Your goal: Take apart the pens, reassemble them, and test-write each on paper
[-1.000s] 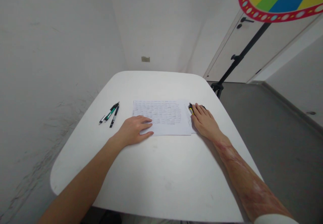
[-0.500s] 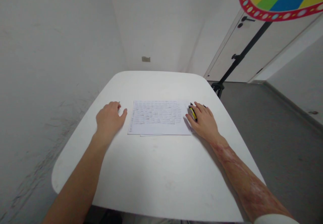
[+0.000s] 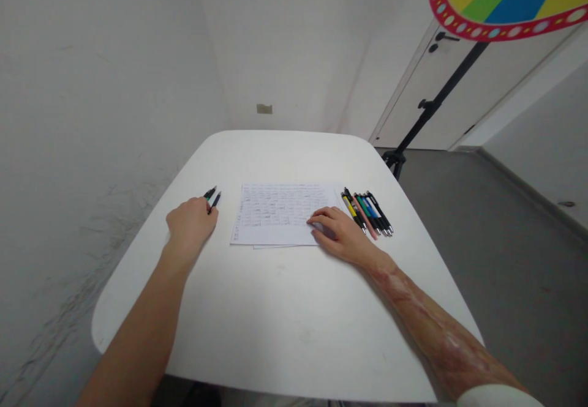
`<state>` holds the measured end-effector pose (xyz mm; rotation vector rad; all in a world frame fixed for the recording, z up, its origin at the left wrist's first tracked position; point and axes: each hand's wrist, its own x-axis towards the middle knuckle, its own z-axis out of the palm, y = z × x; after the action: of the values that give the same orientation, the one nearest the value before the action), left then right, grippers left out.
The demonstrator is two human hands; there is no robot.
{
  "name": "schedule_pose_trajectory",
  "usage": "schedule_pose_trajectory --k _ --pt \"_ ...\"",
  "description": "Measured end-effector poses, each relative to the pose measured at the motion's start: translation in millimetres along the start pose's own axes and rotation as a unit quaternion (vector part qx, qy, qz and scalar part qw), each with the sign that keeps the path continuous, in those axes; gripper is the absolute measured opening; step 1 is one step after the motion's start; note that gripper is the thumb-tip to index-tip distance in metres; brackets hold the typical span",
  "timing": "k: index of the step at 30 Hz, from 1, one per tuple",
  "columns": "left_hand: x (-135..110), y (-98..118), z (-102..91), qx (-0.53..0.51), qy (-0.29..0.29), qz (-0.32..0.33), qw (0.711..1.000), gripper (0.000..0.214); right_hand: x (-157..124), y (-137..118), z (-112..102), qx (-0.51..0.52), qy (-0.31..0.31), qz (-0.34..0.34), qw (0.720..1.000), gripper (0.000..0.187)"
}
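Note:
My left hand (image 3: 190, 222) is closed at the left of the table, its fingers curled and mostly hidden from view. A dark blue pen (image 3: 215, 200) pokes out between thumb and fingers. Beside it the tip of a black pen (image 3: 210, 193) shows past the knuckles. Over the lower right part of a handwritten sheet of paper (image 3: 275, 205) lies my right hand (image 3: 337, 232), palm down. Its fingers are spread and slightly bent, with nothing in them. Just right of that hand, several pens (image 3: 367, 211) lie side by side in a slanted row, yellow, pink, green, blue and black.
All this lies on a white table (image 3: 275, 309) with rounded corners. A second sheet peeks out under the written one. White walls stand behind and to the left. At the right are a colourful wheel (image 3: 509, 3) on a black stand (image 3: 429, 110) and a door (image 3: 452, 89).
My right hand has moved left from the pens onto the paper, uncovering the row. My left hand has shifted slightly left and closed, with two pen tips now showing past it.

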<state>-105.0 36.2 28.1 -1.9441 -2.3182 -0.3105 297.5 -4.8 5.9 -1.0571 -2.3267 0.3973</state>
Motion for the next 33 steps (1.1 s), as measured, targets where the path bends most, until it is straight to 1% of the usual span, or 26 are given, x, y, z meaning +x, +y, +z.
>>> schedule_pose_trajectory --k 1,3,4,5,6,7,8,10,12,14,16,18,24,27,30,33 --pt "-0.7 2.1 -2.5 -0.002 0.008 -0.004 1.000 0.028 -0.1 0.6 -0.3 0.003 0.002 0.000 1.000 0.025" --pt "-5.2 10.6 -7.9 -0.007 0.051 0.008 0.999 0.029 -0.7 1.3 -1.0 0.004 0.002 0.000 1.000 0.024" --pt "-9.3 17.3 -9.8 -0.013 0.077 0.025 0.997 0.029 -1.2 1.5 -1.1 0.004 0.002 0.000 1.000 0.023" --pt "-14.6 25.5 -10.8 -0.027 0.107 0.056 0.992 0.030 -1.9 1.5 -1.0 0.006 0.004 0.000 1.000 0.023" --pt "-20.9 34.9 -10.5 -0.050 0.134 0.101 0.984 0.031 -2.6 1.4 -0.6 0.013 0.011 0.002 1.000 0.023" --pt "-27.9 45.1 -8.8 -0.079 0.154 0.163 0.971 0.032 -3.4 1.0 0.1 0.027 0.024 0.005 0.999 0.025" --pt "-35.1 55.5 -5.8 -0.104 0.164 0.233 0.953 0.033 -4.2 0.2 1.1 0.046 0.044 0.011 0.998 0.026" --pt "-48.1 74.7 2.5 -0.129 0.164 0.357 0.911 0.032 -5.5 -2.7 4.3 0.100 0.101 0.037 0.989 0.028" --pt "-56.3 88.6 11.3 -0.138 0.162 0.433 0.876 0.030 -5.8 -7.5 8.2 0.152 0.143 0.070 0.975 0.024" --pt "-59.2 95.8 17.7 -0.142 0.154 0.479 0.852 0.029 -5.2 -12.7 12.0 0.189 0.137 0.093 0.968 0.020" --pt "-58.7 97.5 21.0 -0.144 0.141 0.505 0.839 0.028 -3.9 -16.6 14.5 0.210 0.102 0.106 0.967 0.021" --pt "-57.3 96.6 22.2 -0.147 0.129 0.516 0.834 0.027 -2.8 -18.2 15.5 0.213 0.076 0.113 0.967 0.026" --pt "-56.7 95.1 24.7 -0.176 0.139 0.499 0.837 0.026 -2.0 -15.2 16.5 0.152 0.036 0.095 0.983 0.036" --pt "-56.5 95.6 25.5 -0.189 0.139 0.498 0.835 0.025 -2.5 -14.1 17.2 0.154 0.027 0.094 0.983 0.037" --pt "-56.7 96.0 24.8 -0.203 0.133 0.498 0.832 0.024 -2.1 -14.8 16.5 0.167 0.030 0.099 0.980 0.036" --pt "-57.7 96.7 23.7 -0.211 0.133 0.497 0.831 0.023 -0.6 -16.7 14.9 0.176 0.026 0.100 0.979 0.040"
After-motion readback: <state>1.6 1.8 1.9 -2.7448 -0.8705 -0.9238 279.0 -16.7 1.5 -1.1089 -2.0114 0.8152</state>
